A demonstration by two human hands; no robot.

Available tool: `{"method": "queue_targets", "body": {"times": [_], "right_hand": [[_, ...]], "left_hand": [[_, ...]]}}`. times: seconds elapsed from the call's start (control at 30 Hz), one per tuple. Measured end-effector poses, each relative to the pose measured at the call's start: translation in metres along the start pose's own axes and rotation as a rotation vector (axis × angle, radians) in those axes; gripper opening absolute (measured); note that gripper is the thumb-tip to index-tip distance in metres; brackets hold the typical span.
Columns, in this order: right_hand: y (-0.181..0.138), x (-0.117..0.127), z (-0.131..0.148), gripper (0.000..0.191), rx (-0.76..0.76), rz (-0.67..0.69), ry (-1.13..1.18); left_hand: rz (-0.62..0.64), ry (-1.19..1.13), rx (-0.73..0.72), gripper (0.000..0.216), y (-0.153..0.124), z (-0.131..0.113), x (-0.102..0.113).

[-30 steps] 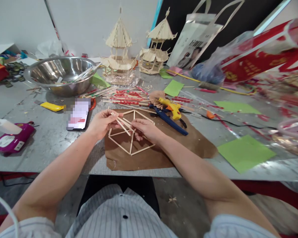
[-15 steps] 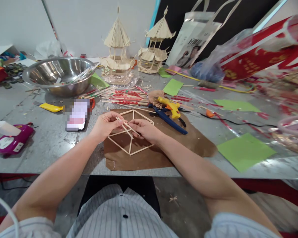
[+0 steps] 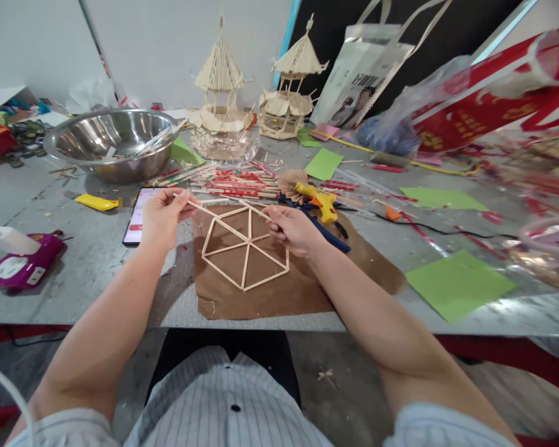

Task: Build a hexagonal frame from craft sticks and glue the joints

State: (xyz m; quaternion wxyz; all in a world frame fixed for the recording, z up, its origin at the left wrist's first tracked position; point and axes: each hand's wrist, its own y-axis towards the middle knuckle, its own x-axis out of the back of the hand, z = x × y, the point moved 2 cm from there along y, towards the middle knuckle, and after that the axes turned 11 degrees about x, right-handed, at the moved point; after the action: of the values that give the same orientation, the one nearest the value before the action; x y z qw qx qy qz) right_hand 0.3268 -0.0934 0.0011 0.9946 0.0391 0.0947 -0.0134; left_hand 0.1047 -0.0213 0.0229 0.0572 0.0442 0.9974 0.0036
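Note:
A hexagonal frame of pale wooden sticks with spokes (image 3: 245, 268) lies flat on a piece of brown paper (image 3: 223, 304). My left hand (image 3: 162, 217) is at its upper left, pinching a wooden stick (image 3: 205, 210) that slants down towards the frame. At the upper right, my right hand (image 3: 291, 230) pinches another wooden stick (image 3: 254, 208), whose far end points up and left over the frame's top. Whether either stick touches the frame, I cannot tell. My right hand hides part of the frame's right side.
A phone (image 3: 135, 218) lies partly behind my left hand. Behind the paper are a yellow glue gun (image 3: 323, 202), blue-handled pliers (image 3: 328, 234) and a pile of sticks (image 3: 237, 181). Further back stand a metal bowl (image 3: 116, 133) and two stick pagodas (image 3: 220, 74) (image 3: 286, 93).
My hands have moved apart from over the frame's middle, the left one left and up, the right one right. Each now holds a separate stick, and the frame's centre shows.

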Motion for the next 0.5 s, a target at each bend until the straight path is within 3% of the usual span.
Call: {"method": "queue_targets", "body": {"times": [0.1,0.3,0.43,0.5], "right_hand": [[0.0,0.004,0.004,0.038,0.084,-0.008,-0.094],[0.0,0.001,-0.004,0.03,0.12,0.049,-0.392],[0.003,0.001,-0.007,0.018,0.254,0.117,-0.551],[0.004,0.001,-0.009,0.016,0.289,0.15,-0.587]], "left_hand": [[-0.11,-0.035,0.026,0.017,0.013,0.008,0.007],[-0.123,0.054,0.102,0.015,0.025,0.031,0.006],[-0.111,0.351,0.136,0.017,0.03,0.038,0.01],[-0.127,0.613,0.066,0.021,0.029,0.035,0.013]]}}
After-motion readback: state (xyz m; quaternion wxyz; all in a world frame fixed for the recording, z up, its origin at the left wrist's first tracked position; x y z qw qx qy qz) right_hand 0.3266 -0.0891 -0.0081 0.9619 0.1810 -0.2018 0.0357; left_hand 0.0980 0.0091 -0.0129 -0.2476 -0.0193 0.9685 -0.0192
